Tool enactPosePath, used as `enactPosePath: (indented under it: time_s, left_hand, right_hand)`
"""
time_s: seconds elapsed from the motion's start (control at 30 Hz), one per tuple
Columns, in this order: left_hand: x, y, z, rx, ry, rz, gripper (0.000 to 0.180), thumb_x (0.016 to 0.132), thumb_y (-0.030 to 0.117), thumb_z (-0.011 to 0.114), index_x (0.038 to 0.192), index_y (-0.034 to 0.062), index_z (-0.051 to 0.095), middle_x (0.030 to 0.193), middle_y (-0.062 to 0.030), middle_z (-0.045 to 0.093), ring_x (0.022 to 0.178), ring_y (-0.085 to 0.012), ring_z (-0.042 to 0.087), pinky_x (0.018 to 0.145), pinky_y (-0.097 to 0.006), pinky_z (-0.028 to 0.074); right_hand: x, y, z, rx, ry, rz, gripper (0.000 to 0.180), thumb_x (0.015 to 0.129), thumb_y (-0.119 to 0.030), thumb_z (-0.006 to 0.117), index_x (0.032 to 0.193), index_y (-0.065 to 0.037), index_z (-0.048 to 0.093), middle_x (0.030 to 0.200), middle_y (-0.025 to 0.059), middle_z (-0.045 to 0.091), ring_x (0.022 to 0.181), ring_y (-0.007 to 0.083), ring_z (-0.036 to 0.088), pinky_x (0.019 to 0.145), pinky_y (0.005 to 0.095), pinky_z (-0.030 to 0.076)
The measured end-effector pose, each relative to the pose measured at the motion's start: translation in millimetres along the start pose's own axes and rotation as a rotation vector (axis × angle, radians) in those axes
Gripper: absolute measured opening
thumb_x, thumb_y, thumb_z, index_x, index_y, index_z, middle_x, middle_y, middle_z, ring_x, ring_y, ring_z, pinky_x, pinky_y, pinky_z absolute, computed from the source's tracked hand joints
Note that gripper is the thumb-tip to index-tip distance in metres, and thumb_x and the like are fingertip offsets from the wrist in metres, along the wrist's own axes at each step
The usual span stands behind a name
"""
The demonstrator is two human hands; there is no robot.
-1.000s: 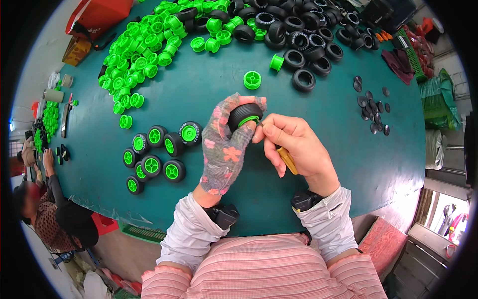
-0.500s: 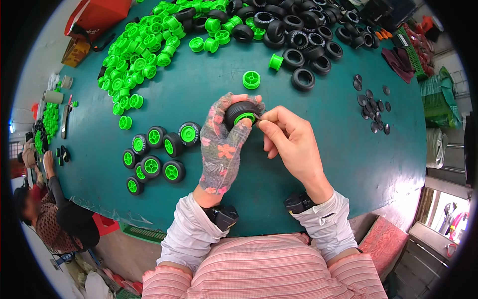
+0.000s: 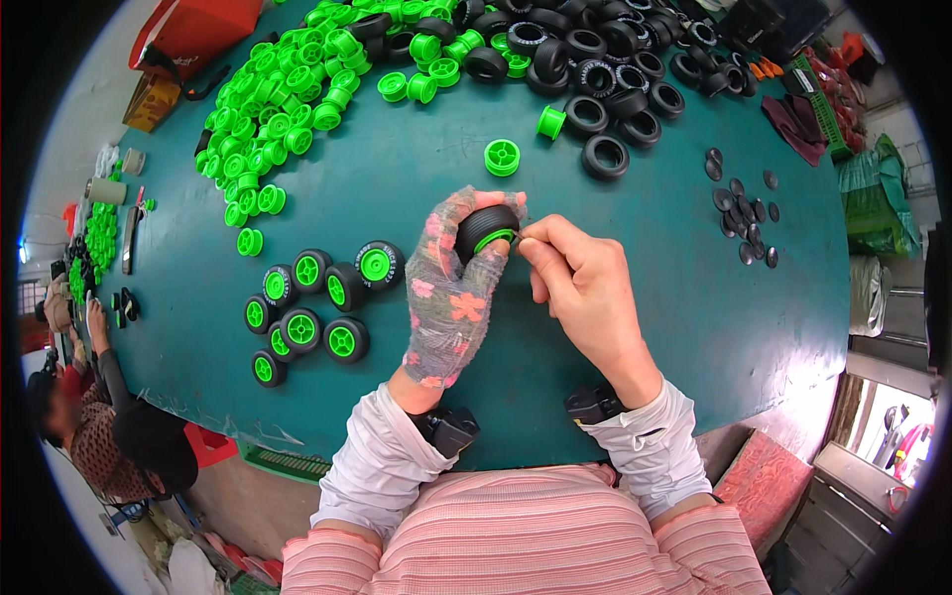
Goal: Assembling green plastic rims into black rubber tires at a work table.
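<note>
Since the earlier frame the right hand (image 3: 585, 288) has moved its fingertips up to the rim of the black toy tyre with green hub (image 3: 486, 230), which the gloved left hand (image 3: 451, 297) grips closed above the green table (image 3: 635, 397).

By my judgement little is done: eight finished wheels (image 3: 312, 307) lie at the left, while big heaps of green hubs (image 3: 288, 109) and black tyres (image 3: 595, 59) remain (far more). An orange-yellow carton (image 3: 154, 99) and a red bag (image 3: 198, 35) sit at the far-left table edge.

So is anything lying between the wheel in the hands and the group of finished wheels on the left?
Nothing visible: bare teal table separates the wheel, held by the gloved left hand and right hand, from the finished wheels.
</note>
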State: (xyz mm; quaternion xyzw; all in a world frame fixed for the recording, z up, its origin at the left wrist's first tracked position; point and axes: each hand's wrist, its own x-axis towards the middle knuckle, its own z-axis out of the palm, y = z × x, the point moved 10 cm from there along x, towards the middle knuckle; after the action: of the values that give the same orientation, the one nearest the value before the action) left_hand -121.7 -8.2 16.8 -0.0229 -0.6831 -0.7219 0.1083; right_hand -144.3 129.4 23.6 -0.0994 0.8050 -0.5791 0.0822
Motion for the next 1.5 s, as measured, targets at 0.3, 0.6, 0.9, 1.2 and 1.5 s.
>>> enactPosePath:
  time_s: [0.3, 0.6, 0.9, 1.2, 1.5]
  left_hand:
    - [2, 13, 10, 0.287, -0.054, 0.103, 0.04, 0.094, -0.008, 0.061, 0.131, 0.0024, 0.053, 0.124, -0.0138, 0.067, 0.111, -0.0203, 0.065, 0.097, -0.031, 0.051]
    - [-1, 3, 13, 0.176, -0.012, -0.152, 0.037, 0.095, 0.0, 0.064, 0.13, 0.0004, 0.055, 0.115, -0.013, 0.068, 0.103, -0.0164, 0.065, 0.089, -0.03, 0.052]
    - [0, -29, 7, -0.333, 0.057, -0.338, 0.041, 0.099, 0.004, 0.061, 0.136, -0.0039, 0.045, 0.123, -0.0181, 0.061, 0.108, -0.0214, 0.065, 0.094, -0.033, 0.057]
    - [-3, -32, 3, -0.254, 0.075, -0.311, 0.04, 0.096, 0.004, 0.065, 0.133, -0.0028, 0.051, 0.119, -0.0098, 0.059, 0.106, -0.017, 0.062, 0.093, -0.03, 0.058]
    - [-4, -21, 4, -0.013, 0.079, -0.157, 0.039, 0.096, 0.003, 0.065, 0.133, 0.0019, 0.055, 0.119, -0.0085, 0.062, 0.103, -0.0132, 0.062, 0.081, -0.024, 0.054]
  right_hand:
    - [4, 3, -4, -0.095, 0.025, -0.061, 0.009, 0.093, -0.01, 0.065, 0.089, -0.002, 0.061, 0.058, 0.0133, 0.059, 0.054, 0.0335, 0.059, 0.053, 0.0405, 0.045]
    - [-8, -27, -9, -0.245, 0.202, -0.293, 0.004, 0.095, -0.009, 0.062, 0.096, -0.005, 0.062, 0.069, 0.0099, 0.067, 0.061, 0.0315, 0.066, 0.055, 0.0393, 0.049]
    - [1, -9, -26, -0.21, 0.149, -0.072, 0.019, 0.096, -0.009, 0.059, 0.114, -0.006, 0.055, 0.067, 0.0111, 0.065, 0.064, 0.0331, 0.066, 0.055, 0.0427, 0.047]
    - [2, 2, 4, -0.248, 0.012, -0.067, 0.024, 0.095, -0.008, 0.06, 0.118, -0.007, 0.055, 0.068, 0.0152, 0.064, 0.064, 0.0379, 0.064, 0.059, 0.0473, 0.046]
    - [0, -1, 1, -0.249, -0.029, -0.041, 0.025, 0.095, -0.008, 0.06, 0.119, -0.01, 0.053, 0.069, 0.0173, 0.065, 0.067, 0.0406, 0.065, 0.061, 0.0508, 0.047]
